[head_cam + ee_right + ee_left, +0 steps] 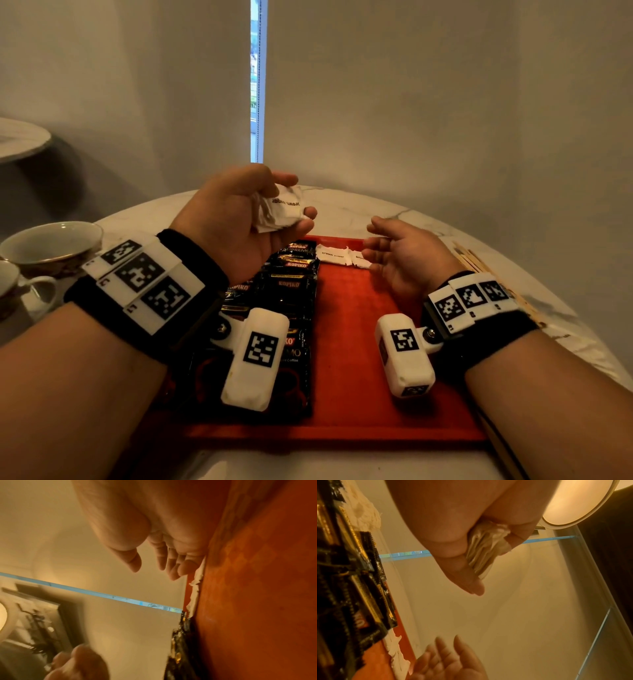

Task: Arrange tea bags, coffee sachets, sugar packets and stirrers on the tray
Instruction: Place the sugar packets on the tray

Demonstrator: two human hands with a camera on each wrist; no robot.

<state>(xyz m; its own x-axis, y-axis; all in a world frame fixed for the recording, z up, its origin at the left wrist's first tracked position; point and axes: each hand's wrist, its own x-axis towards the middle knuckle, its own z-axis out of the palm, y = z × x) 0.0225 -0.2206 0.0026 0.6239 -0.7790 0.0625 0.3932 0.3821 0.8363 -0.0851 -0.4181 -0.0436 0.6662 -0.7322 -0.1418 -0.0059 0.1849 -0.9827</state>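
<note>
Several black coffee sachets (274,308) lie in a column down the left of the red tray (349,342), low in the head frame. Beyond them, two white sugar packets (334,255) rest at the tray's far edge. Right of centre, the right hand (407,260) hovers over them, fingers relaxed, empty. Left of centre, the raised left hand (236,216) clutches a bunch of sugar packets (284,209).

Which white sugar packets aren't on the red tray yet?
The bunch of sugar packets in the left hand, held up above the tray. The other two packets already lie flat at the tray's far edge.
</note>
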